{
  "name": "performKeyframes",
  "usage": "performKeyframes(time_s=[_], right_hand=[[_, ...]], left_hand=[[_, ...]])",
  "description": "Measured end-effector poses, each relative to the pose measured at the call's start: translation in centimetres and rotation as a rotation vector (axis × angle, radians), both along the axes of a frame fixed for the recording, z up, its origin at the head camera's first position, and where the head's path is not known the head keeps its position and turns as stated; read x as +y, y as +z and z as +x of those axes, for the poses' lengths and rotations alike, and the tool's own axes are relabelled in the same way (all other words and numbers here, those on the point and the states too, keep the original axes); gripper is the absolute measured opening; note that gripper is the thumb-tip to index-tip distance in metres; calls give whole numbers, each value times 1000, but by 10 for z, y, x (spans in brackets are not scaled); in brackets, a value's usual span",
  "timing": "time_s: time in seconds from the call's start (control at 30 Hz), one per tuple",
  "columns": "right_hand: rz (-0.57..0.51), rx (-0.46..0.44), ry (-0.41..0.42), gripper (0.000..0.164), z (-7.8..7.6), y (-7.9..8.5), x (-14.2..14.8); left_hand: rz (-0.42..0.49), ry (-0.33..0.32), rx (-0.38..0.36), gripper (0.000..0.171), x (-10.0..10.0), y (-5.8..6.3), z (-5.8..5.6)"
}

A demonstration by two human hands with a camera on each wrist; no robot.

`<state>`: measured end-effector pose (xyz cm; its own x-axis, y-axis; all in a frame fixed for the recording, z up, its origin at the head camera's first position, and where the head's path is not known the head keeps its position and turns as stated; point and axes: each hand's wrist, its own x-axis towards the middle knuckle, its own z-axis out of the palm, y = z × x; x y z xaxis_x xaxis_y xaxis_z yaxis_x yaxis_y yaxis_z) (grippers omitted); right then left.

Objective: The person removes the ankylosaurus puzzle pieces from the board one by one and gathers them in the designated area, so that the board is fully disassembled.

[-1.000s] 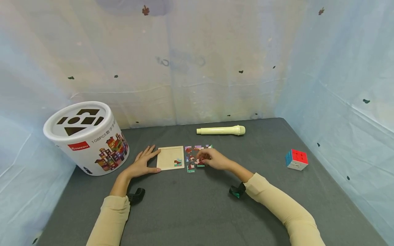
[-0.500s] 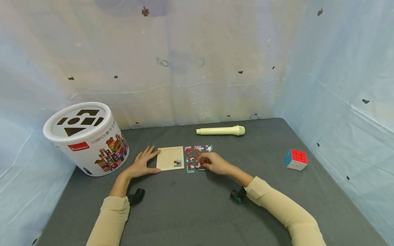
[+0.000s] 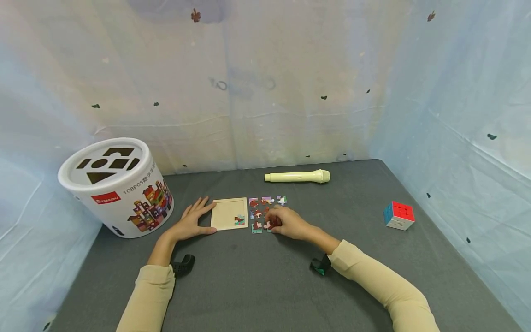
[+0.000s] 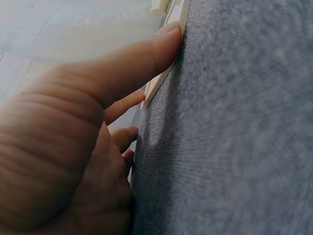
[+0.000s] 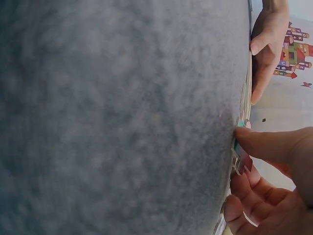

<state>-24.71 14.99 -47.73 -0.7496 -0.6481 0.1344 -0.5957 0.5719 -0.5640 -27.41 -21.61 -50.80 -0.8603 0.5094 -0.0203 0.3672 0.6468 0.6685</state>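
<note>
A square wooden puzzle tray [image 3: 226, 210] lies flat, with one joined bit of coloured puzzle [image 3: 239, 220] in its lower right corner. My left hand [image 3: 190, 223] is spread at the tray's left side; thumb and index finger touch its edge, also in the left wrist view. Right of the tray lie several loose jigsaw pieces [image 3: 254, 202] in rough rows. With thumb and fingers, my right hand [image 3: 290, 222] pinches a jigsaw piece [image 5: 242, 159] in the lower row, seen tilted up in the right wrist view. The fingers partly hide this piece and those beside it.
A large white block tub [image 3: 124, 189] stands at the left. Behind the pieces lies a pale yellow toy microphone [image 3: 297, 176]. Far to the right is a puzzle cube [image 3: 400, 215] with a red top. Grey cloth [image 3: 257, 286] covers the table, walled by pale curtains.
My right hand has moved slightly down among the loose pieces, uncovering the upper right piece, and its fingers have closed on a lower-row jigsaw piece. My left hand and the tray have stayed put.
</note>
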Motion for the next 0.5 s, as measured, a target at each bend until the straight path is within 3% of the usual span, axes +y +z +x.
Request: performKeyframes(time_s=[0.5], right_hand=[[62,60,-16,28,2,-1,0]], left_hand=[[3,-5,8,94,-1,-2,-1]])
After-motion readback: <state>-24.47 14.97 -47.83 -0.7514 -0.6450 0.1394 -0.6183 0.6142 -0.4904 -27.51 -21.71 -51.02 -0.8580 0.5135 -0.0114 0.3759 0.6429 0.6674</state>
